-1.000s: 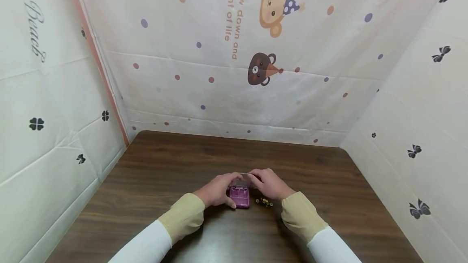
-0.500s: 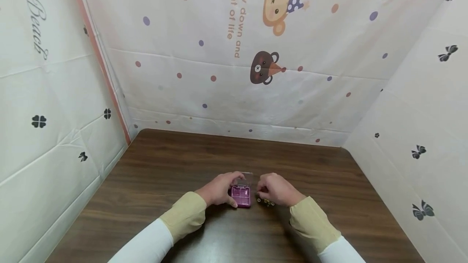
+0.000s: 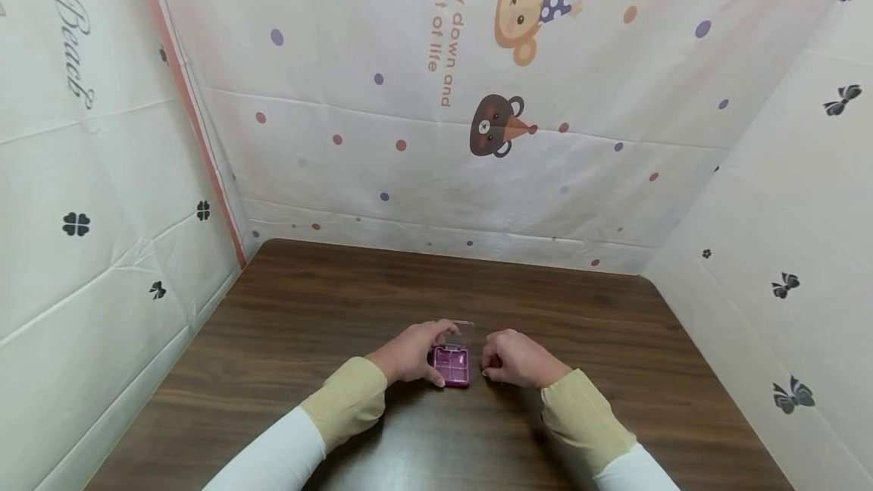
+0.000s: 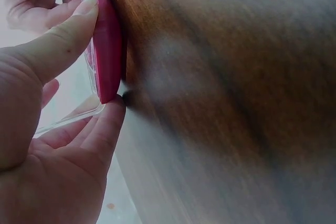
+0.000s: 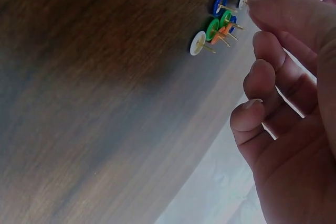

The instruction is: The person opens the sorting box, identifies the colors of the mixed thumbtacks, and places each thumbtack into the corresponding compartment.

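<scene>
My left hand point(image 3: 409, 354) holds a small magenta compartment box point(image 3: 452, 377) on the table, thumb along its near side. The box's clear lid point(image 3: 465, 330) stands open at the back, with the left fingers around it. To the right of the box, the thumb and index finger of my right hand point(image 3: 516, 358) pinch the pin of a white thumbtack point(image 5: 242, 1), low over the table. Nearby lie several other thumbtacks, among them a green thumbtack point(image 5: 212, 29) and another white thumbtack point(image 5: 197, 43), pins up; in the head view the right hand hides them.
The brown wooden table point(image 3: 327, 301) extends around both hands. Printed white cloth point(image 3: 327, 195) hangs behind it and along both sides.
My right hand has let go of the clear lid, moved right and down to the thumbtacks, and closed finger and thumb on a white one. The left hand keeps its hold.
</scene>
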Available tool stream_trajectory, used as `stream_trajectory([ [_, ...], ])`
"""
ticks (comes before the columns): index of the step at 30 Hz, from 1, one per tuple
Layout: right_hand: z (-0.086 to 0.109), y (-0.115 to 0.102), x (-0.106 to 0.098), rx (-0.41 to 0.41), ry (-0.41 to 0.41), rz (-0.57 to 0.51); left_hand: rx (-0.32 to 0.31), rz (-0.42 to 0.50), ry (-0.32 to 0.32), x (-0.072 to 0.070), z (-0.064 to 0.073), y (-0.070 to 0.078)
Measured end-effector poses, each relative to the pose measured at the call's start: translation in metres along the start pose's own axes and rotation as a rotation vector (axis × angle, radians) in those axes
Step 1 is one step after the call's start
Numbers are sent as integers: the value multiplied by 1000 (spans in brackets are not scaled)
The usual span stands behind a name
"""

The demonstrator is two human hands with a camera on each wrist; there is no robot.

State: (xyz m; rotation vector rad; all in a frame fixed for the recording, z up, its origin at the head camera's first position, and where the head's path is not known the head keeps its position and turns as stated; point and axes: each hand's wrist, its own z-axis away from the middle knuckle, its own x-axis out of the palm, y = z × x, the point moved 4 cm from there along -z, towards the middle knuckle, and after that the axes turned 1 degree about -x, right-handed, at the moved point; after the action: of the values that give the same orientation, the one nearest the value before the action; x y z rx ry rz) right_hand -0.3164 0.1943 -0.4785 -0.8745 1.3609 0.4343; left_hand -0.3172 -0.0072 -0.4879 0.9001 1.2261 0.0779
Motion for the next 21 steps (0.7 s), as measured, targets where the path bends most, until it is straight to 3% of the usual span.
stream_trajectory([
  [10,0,1,7,-11,10,73,-12,-6,-13,2,-1,-3],
  [16,3,1,6,13,143,51,-25,-11,-16,1,-2,-3],
  [21,9,0,2,93,272,-112,-22,-6,-18,1,-2,-3],
])
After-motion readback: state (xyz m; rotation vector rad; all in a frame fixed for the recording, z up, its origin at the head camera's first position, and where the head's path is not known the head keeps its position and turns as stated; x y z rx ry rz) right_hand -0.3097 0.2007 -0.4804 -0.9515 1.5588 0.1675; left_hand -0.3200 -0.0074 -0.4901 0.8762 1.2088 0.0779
